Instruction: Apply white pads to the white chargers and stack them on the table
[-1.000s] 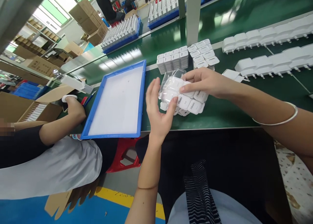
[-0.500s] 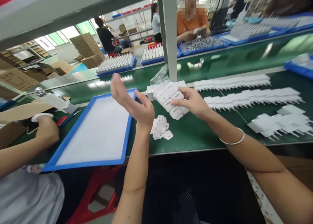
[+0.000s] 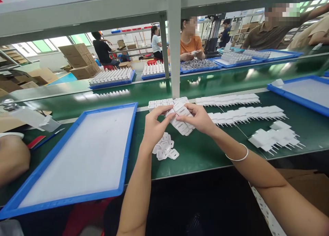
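Observation:
Both my hands meet over the bench at the centre. My right hand [image 3: 200,118] pinches the right side of a group of white plastic charger casings [image 3: 182,121] with small dark print. At their upper left, my left hand [image 3: 155,126] presses thumb and fingers on the same casings, partly hiding them. Right behind stand more white casings [image 3: 159,103] in a block. Below my left hand, a loose pile of small white plastic plates [image 3: 164,148] with dark slots lies on the green bench [image 3: 203,157].
A blue-rimmed tray [image 3: 123,160] with a white base lies left. Rows of white pieces with metal pins [image 3: 233,116] lie right, beside a pinned cluster [image 3: 276,136]. A grey post [image 3: 175,57] rises ahead. A neighbour's arm [image 3: 15,157] reaches in at far left; co-workers sit opposite.
My left hand has come from its raised, open position over to the white casings and now grips them with my right hand. The view has shifted and levelled.

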### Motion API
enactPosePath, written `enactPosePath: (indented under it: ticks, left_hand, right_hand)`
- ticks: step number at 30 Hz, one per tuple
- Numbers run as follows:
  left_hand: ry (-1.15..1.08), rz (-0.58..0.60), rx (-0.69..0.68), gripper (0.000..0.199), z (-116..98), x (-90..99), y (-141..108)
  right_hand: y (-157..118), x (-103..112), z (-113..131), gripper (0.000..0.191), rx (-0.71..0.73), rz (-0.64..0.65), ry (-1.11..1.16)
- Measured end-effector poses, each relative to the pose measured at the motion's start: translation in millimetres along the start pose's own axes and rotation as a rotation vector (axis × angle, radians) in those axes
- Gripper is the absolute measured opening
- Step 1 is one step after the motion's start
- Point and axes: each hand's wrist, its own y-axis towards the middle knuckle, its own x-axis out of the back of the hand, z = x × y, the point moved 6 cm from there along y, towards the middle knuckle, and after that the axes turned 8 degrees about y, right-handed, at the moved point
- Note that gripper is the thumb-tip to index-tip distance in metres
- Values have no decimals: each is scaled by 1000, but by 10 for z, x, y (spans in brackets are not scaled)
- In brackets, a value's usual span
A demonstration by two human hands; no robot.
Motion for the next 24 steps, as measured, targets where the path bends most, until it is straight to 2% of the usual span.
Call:
enactPosePath:
  ticks: [6,10,16,21,24]
  left_hand:
    - [-188,31,146,20,56,-63,-25]
    - [-166,-19,170,27,66,-14,-23]
    - [40,25,128,28,5,-40,-43]
    - [-54,68,172,25,39,-70,-40]
    - [-67,24,192,40,84,-26,-20]
  right_hand:
    - [-22,7,60,35,-112,69,40]
    - [-37,-11,67,36,-166,103,37]
    - [-32,-41,41,31,-170,100,-14]
    - [-48,-66,55,30,-195,155,-7]
    - [-60,-70,65,29,-208,195,26]
